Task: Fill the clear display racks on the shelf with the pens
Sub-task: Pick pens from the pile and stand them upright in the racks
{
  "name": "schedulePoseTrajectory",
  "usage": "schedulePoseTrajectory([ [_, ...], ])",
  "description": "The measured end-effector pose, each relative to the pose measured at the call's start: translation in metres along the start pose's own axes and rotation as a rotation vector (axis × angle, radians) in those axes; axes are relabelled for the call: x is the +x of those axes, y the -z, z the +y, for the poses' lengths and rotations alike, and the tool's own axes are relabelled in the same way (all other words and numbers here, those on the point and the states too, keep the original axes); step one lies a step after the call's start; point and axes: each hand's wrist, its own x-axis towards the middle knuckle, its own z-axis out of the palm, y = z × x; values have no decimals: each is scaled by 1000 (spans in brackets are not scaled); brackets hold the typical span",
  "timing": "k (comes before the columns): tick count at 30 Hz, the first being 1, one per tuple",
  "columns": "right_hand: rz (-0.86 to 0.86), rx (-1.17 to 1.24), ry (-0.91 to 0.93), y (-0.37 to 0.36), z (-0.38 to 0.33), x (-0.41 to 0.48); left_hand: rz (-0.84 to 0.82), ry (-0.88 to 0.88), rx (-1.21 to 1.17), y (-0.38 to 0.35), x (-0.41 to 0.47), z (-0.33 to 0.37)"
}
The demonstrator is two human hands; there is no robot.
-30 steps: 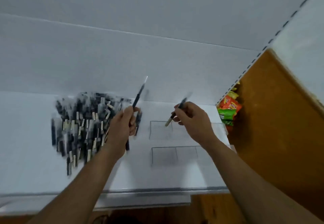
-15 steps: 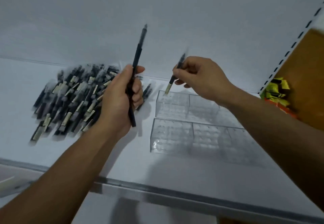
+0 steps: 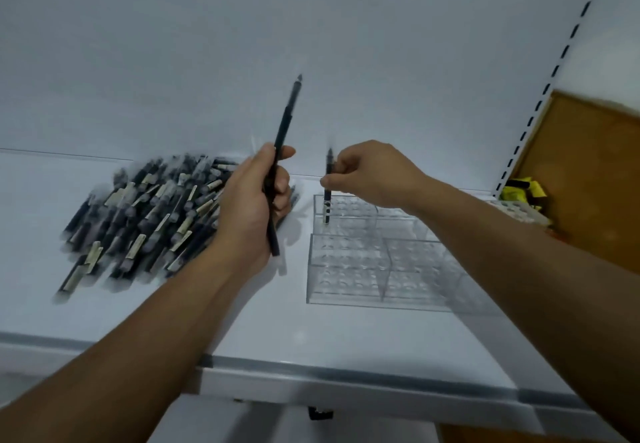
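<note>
On the white shelf, the heap of pens at left is smeared by blur. The left hand is wrapped round a black pen, tip up. The right hand pinches a second pen upright, its lower end inside the left corner of the back rack. The right forearm hides the right side of it and of the front rack

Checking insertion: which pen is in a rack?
The pen in the right hand, upright in the rear rack. The left hand holds the other pen aloft; the pile lies flat.
</note>
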Motion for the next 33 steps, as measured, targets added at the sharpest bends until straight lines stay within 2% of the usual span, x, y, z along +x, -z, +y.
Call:
schedulePoseTrajectory([
  [10, -58, 22, -57, 8, -2, 2, -88, 45, 36, -8, 37, -1],
  [16, -123, -34, -95, 9, 8, -2, -128, 15, -74, 5, 34, -14],
  [21, -161, 71, -189, 24, 16, -22, -67, 81, -85, 3, 35, -14],
  [23, -102, 28, -198, 31, 15, -31, -32, 88, -60, 2, 35, -13],
  [25, 37, -15, -144, 38, 14, -35, -27, 71, -54, 3, 38, -11],
  [27, 155, 97, -103, 43, 11, -37, -81, 33, -18, 4, 40, -10],
  [30, 184, 321, -16, 40, 1, -39, -189, -74, 106, 5, 38, -5],
  [33, 206, 447, 55, 34, -17, -39, -259, -157, 188, 4, 30, 1],
])
